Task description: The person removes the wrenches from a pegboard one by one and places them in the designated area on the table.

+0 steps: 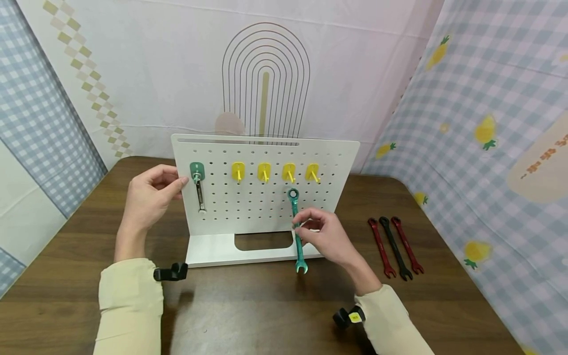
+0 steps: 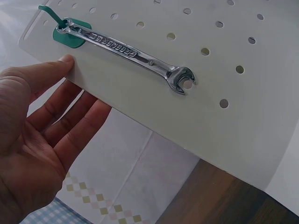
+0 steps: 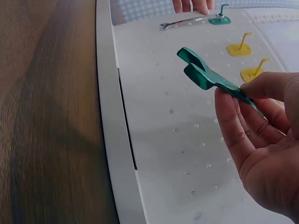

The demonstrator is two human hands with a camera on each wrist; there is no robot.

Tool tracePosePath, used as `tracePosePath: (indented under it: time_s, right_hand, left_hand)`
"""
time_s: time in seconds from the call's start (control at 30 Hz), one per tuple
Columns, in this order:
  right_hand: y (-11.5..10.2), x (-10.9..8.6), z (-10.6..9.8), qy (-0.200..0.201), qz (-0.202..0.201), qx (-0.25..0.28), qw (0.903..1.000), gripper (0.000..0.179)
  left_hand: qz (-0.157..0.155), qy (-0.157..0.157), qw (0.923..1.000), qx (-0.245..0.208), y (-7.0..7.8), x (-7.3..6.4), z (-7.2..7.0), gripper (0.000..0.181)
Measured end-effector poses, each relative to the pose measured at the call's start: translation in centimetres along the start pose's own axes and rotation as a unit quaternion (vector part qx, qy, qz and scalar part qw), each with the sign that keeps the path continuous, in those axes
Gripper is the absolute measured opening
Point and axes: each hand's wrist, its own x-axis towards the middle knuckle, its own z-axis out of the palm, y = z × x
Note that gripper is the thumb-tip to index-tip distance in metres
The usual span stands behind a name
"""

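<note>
A white pegboard (image 1: 266,207) stands upright on its base, and my left hand (image 1: 148,199) grips its left edge, thumb on the front face and fingers behind. Close to that thumb, a silver combination wrench (image 2: 126,51) hangs by its ring end from a green hook (image 2: 77,35). My right hand (image 1: 324,234) pinches a green combination wrench (image 1: 296,209) by the middle of its shank, ring end up and open jaw down. It is held in front of the board, below the yellow hooks (image 1: 289,172). In the right wrist view the wrench's open jaw (image 3: 198,74) faces the camera.
Several yellow hooks, one of them leftmost (image 1: 238,171), line the board's upper part with nothing hanging on them. To the right on the brown table (image 1: 248,315) lie two red wrenches (image 1: 381,246) and a black wrench (image 1: 395,246), side by side. Patterned cloth (image 1: 377,74) stands behind.
</note>
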Motion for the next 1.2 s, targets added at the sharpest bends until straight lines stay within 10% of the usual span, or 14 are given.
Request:
tracePosePath:
  time_s: [1.2]
  right_hand:
    - [4.7,-1.1,-6.1,0.02,0.05,-0.048,0.9974,0.016]
  left_hand:
    - [-0.005,0.001,1.0,0.004,0.0,0.0,-0.1,0.017]
